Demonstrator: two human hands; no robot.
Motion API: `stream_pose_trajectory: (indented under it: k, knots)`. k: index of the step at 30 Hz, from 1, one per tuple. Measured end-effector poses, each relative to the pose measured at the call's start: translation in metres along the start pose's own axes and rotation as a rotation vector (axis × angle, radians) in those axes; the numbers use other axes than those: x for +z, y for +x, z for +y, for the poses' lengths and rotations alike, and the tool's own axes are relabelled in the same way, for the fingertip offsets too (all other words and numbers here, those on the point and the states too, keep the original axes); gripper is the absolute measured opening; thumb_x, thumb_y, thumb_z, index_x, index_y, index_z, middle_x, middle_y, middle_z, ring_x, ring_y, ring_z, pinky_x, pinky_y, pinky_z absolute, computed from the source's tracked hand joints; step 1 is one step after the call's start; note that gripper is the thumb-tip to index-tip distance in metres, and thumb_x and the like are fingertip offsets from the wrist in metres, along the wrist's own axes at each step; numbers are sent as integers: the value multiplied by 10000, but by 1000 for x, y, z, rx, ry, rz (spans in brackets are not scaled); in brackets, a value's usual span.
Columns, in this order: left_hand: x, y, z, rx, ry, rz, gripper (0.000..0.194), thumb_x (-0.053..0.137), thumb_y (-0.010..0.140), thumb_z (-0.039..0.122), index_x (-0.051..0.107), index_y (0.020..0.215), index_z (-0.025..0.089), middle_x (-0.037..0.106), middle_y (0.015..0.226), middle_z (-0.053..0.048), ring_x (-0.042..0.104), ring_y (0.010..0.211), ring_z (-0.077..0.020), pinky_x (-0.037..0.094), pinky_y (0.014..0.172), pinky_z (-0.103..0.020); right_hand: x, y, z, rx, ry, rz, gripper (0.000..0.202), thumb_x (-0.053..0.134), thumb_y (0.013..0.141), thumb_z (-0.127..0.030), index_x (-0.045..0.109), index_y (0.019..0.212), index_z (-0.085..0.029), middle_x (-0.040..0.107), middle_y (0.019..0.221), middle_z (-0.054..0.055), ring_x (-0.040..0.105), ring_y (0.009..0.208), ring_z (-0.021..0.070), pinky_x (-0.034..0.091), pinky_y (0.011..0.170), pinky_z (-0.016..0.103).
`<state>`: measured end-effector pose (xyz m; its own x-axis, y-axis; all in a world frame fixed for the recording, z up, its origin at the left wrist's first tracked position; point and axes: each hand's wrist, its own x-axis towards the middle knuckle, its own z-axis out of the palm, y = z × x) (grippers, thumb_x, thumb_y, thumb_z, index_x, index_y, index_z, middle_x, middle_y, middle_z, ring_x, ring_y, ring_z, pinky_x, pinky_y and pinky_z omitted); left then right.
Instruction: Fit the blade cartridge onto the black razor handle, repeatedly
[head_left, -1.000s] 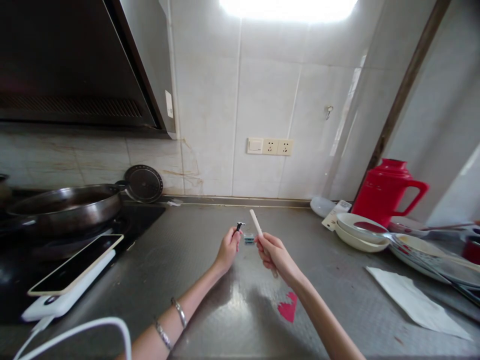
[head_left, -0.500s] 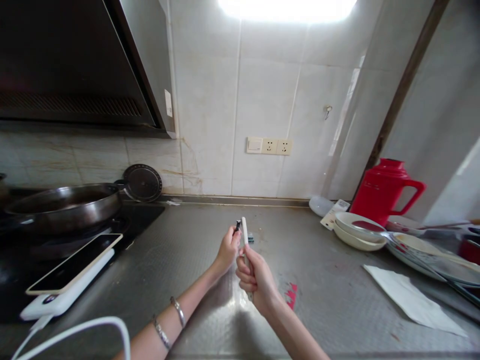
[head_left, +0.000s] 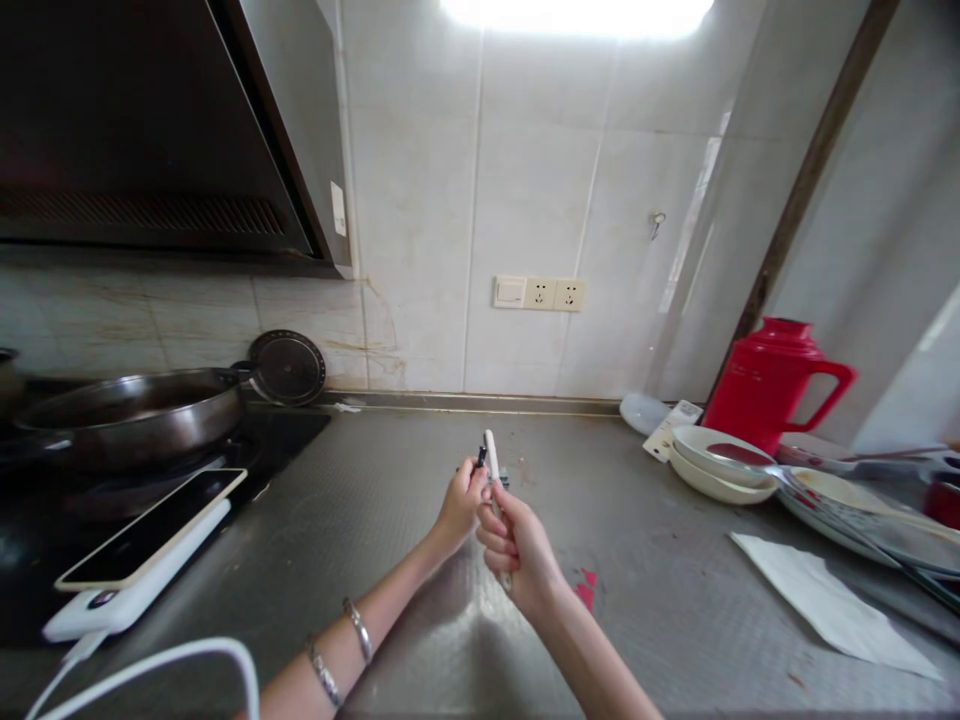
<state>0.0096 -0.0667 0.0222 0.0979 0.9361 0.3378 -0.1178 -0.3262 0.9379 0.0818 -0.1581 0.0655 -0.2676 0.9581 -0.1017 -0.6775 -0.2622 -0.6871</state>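
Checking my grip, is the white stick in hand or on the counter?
In hand: your right hand grips the white stick, its tip showing above.

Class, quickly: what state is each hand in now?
Left hand: closed, holding a small black tool.
Right hand: closed around a white stick.

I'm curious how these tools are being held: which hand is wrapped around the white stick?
The right hand, curled around the white stick; the left hand instead pinches a small black object.
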Motion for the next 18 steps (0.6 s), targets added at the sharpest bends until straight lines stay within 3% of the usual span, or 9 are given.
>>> stream_pose_trajectory:
  k: [5, 11, 18]
  knots:
    - [-3, 3, -1, -30, -26, 48, 249, 521, 752, 437, 463, 722, 196, 406, 523, 68, 359, 444, -70, 276, 449, -189, 0, -5, 13, 45, -11, 16, 404, 682, 641, -504, 427, 689, -194, 299, 398, -125, 102, 319, -4, 29, 300, 128]
    - [0, -1, 10, -16, -64, -28, 276, 529, 745, 456, 451, 711, 193, 378, 483, 76, 352, 430, -67, 277, 443, -193, 4, -4, 0, -15, 40, 0, 386, 706, 636, -455, 430, 685, -190, 276, 397, -130, 84, 325, -5, 15, 302, 129]
    - [-1, 1, 10, -61, -115, 11, 294, 538, 735, 471, 433, 699, 199, 362, 501, 77, 320, 411, -58, 242, 404, -187, 6, -15, 14, 46, 114, 0, 356, 698, 656, -442, 462, 726, -184, 250, 414, -133, 69, 335, -3, 17, 301, 128]
